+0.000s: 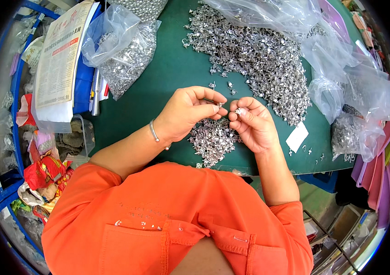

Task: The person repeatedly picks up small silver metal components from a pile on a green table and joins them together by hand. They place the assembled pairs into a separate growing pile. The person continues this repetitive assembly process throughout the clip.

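Both hands meet over the green table [126, 133], just beyond its near edge. My left hand [186, 112], with a silver bangle [153, 131] at the wrist, pinches a small silvery metal piece [220, 105] between thumb and forefinger. In my right hand [255, 126], thumb and fingertips close on another small shiny metal piece [238, 111]. The two pieces are close to each other; their exact shape is too small to tell. Below the hands lies a small heap of metal pieces [211, 142], and a far larger pile [259, 59] spreads beyond them to the right.
Clear plastic bags of metal parts [131, 59] stand at the far left, with more plastic bags [364, 101] at the right. A white card [297, 137] lies right of my hands. A newspaper [60, 59] rests by a blue rack [14, 87]; a clear plastic box [85, 137] is below.
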Available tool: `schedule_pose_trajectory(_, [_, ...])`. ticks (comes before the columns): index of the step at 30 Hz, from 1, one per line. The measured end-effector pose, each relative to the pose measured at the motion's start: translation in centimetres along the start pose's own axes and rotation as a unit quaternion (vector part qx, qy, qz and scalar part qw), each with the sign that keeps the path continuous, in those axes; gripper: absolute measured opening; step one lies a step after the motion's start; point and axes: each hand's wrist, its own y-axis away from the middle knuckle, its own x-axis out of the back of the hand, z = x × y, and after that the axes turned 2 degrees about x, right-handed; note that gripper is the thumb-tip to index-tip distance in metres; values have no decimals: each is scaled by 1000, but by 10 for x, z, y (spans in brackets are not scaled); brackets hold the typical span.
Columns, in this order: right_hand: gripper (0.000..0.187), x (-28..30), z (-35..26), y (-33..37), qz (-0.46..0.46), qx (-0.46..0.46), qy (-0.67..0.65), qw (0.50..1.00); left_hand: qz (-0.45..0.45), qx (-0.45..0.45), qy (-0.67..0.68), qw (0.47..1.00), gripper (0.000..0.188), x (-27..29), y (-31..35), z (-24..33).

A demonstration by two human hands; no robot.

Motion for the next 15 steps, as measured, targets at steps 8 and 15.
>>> schedule_pose_trajectory(8, [12,-2,-2,1,18,26,57,998,10,9,-3,1000,19,1,2,2])
schedule_pose_trajectory(15, [12,-6,0,1,33,16,88,995,-12,26,79,996,25,7,0,2])
